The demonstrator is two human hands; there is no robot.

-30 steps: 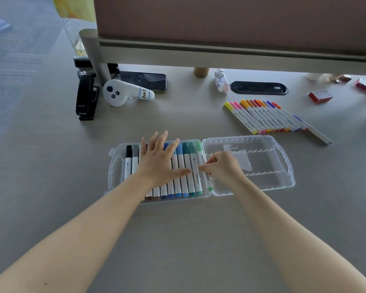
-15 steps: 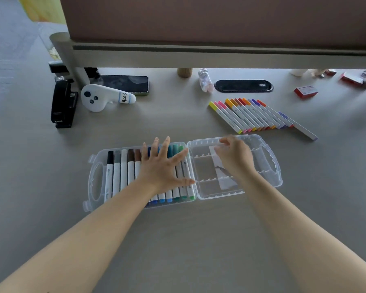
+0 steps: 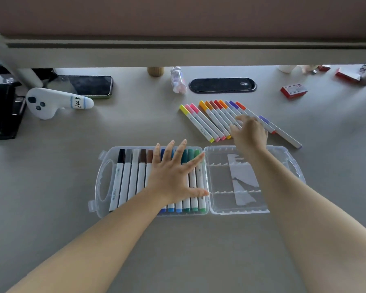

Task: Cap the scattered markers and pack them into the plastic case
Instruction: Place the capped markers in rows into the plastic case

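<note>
**deskwatcher:** Standing right by the desk. Going left to right: the plastic case lies open and flat, its left half filled with a row of capped markers, the packed markers, black and greys and browns through blues to greens. The left hand lies flat on that row, fingers spread and straight, gripping nothing. The right half of the case has bare slots and only a slip of paper in it.

**penpal_k:** And the other hand?

**deskwatcher:** The right hand is out past the case's far edge, over the near ends of the loose markers, the yellow, pink, orange, red and purple ones lying side by side on the table. Its fingers look loosely bent and I can't tell if they're touching one yet, but nothing is gripped.

**penpal_k:** So what could go wrong?

**deskwatcher:** My guess: those markers sit tight together, so pinching one could drag or roll its neighbours toward the purple marker lying at the end. They all look capped from here, but I can't swear every cap is seated. And if the left hand lifts or shoves sideways, that light case may slide, or the packed row could pop out of its slots.
</note>
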